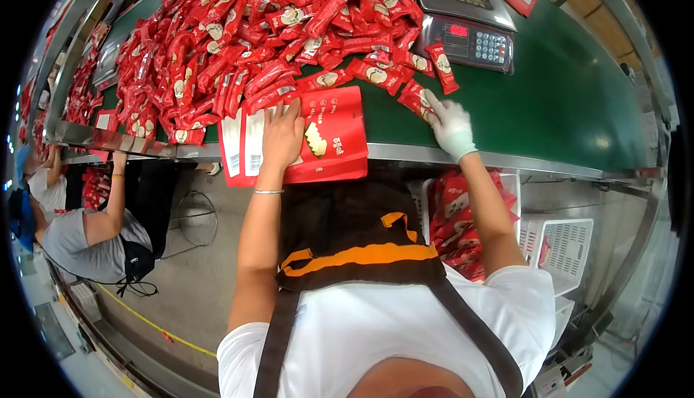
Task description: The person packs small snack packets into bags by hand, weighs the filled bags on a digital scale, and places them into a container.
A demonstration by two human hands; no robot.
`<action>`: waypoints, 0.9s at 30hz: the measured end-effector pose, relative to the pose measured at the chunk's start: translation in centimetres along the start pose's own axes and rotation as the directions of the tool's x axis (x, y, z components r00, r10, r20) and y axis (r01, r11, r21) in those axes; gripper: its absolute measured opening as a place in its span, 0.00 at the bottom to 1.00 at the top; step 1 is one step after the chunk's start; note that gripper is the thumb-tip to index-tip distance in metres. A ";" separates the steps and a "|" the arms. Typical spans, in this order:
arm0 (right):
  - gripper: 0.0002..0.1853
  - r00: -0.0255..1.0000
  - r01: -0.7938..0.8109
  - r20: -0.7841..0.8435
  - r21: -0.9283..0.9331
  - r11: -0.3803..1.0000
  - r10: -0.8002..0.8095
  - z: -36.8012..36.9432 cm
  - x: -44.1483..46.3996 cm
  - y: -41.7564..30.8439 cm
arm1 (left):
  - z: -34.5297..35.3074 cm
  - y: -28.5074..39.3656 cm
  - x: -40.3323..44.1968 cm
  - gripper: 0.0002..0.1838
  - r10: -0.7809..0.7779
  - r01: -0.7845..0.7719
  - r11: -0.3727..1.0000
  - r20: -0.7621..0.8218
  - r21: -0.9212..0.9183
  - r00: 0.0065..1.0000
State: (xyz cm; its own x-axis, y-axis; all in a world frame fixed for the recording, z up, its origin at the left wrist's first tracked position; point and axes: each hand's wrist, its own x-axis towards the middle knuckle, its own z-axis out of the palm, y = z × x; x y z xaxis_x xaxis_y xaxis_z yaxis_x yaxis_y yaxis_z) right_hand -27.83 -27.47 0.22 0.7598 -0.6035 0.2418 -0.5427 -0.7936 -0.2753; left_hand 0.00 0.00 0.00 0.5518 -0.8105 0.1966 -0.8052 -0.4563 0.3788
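My left hand [283, 134] lies flat with its fingers stretched out over flat red pouches near the front edge of the table. The top pouch [340, 134] shows a pale food picture; others below it show white panels with barcodes. To the right, my right hand [452, 125], in a white glove, has its fingers closed on one end of a small red snack packet [415, 100]. The underside of that grip is hidden. Close by lie more loose packets, one a little apart [442, 67] below the scale.
A big heap of red packets [246, 29] covers the green table [564, 101] at left and centre. A digital scale [466, 40] with a lit display stands behind my right hand. Below are white crates [567, 253] and red bags [455, 217]. A co-worker [97, 239] works at left.
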 end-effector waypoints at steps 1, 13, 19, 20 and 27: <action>0.30 0.999 0.020 0.034 0.000 1.000 -0.020 0.0 -0.2 -0.9 | -0.3 -0.1 0.1 0.25 0.000 0.000 1.000 -0.008 -0.014 1.000; 0.28 0.882 0.430 0.053 0.321 0.844 -0.469 0.2 1.8 -7.6 | -0.2 0.6 0.1 0.30 -0.041 0.045 0.996 0.042 -0.081 0.998; 0.22 0.633 0.633 0.109 0.496 0.594 -0.766 11.4 8.0 -13.9 | 0.5 0.2 0.2 0.33 0.018 -0.017 0.994 0.004 -0.109 1.000; 0.20 0.637 0.577 0.152 0.557 0.597 -0.756 12.0 8.3 -15.4 | 0.3 0.2 0.3 0.33 0.039 -0.040 0.997 -0.016 -0.060 0.999; 0.12 0.723 -0.051 0.396 0.848 0.527 -0.566 7.8 7.4 -14.2 | -0.3 1.0 0.1 0.29 0.040 -0.035 0.985 -0.024 0.170 0.999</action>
State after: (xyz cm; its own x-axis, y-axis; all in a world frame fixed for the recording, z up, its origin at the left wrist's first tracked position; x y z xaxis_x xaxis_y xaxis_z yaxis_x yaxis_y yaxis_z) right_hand -11.75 -20.02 -1.30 0.9983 0.0436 -0.0376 -0.0216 -0.3214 -0.9467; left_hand -0.62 -0.41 0.70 0.5245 -0.8188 0.2336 -0.8492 -0.4834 0.2124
